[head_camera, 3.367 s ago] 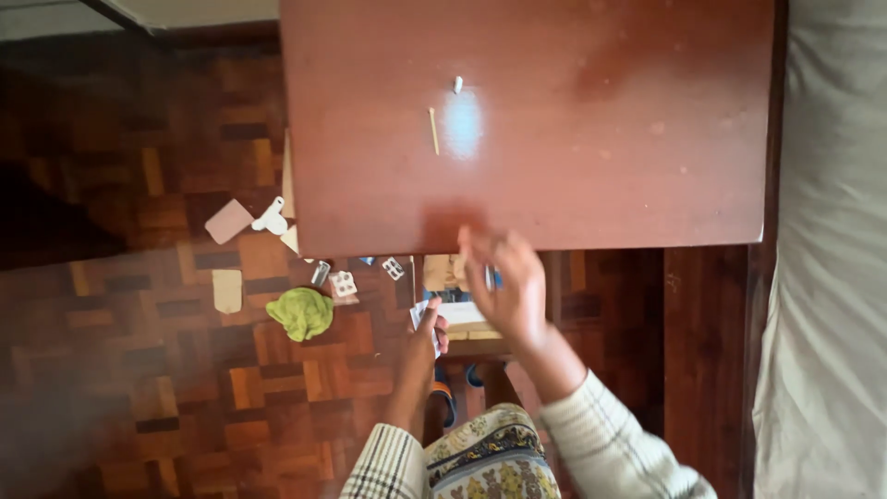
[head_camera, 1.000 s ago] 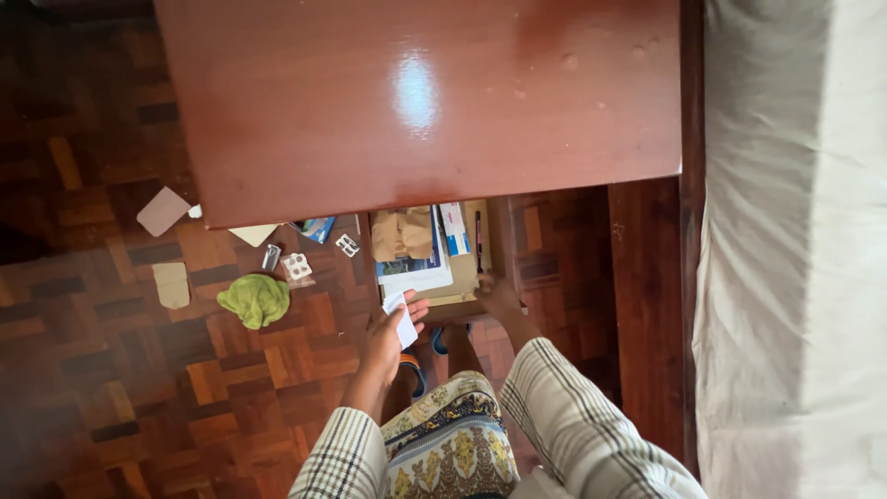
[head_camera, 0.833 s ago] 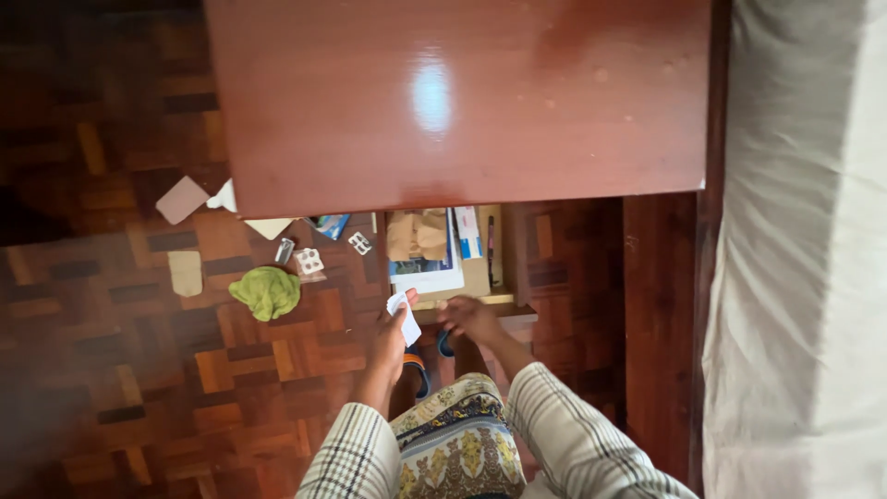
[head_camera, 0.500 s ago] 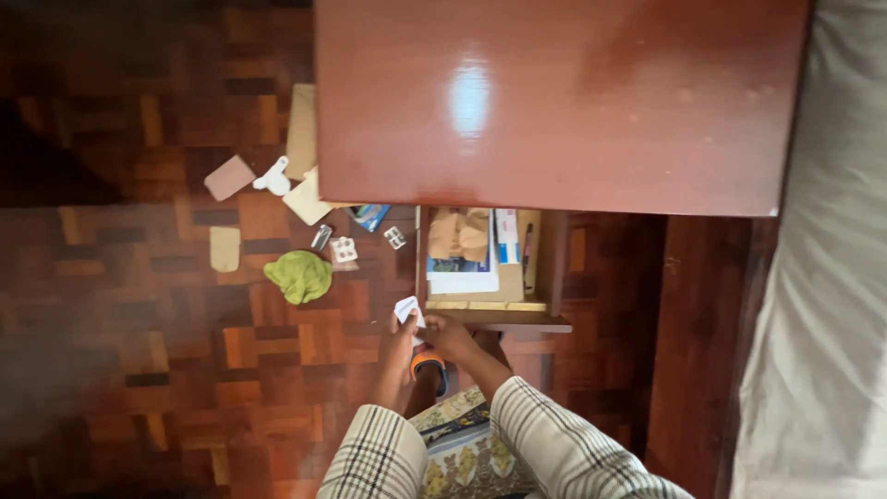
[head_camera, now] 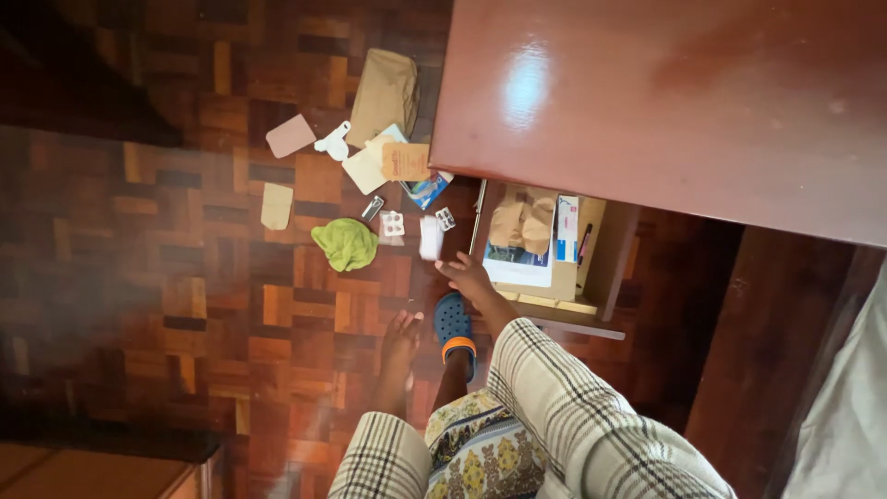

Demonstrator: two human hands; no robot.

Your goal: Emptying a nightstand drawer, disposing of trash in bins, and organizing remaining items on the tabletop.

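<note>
My right hand (head_camera: 468,276) reaches out with its fingers spread, just left of the open wooden drawer (head_camera: 612,248). A small white paper (head_camera: 431,237) is blurred a little beyond its fingertips, apart from them, over the parquet floor. My left hand (head_camera: 402,334) hangs lower with loose fingers and nothing in it, beside my blue shoe (head_camera: 453,323). Inside the drawer lie a crumpled brown paper bag (head_camera: 522,222), a white and blue box (head_camera: 566,227), a pen (head_camera: 583,243) and some papers.
The red-brown table top (head_camera: 665,102) overhangs the drawer. Scattered on the floor to the left are a green cloth (head_camera: 344,243), blister packs (head_camera: 393,223), a brown envelope (head_camera: 383,92) and several cards. The edge of a bed (head_camera: 850,416) is at the right.
The white paper went from my left hand to my right and is now out of both hands, near the floor clutter. My left hand dropped. The view swung left.
</note>
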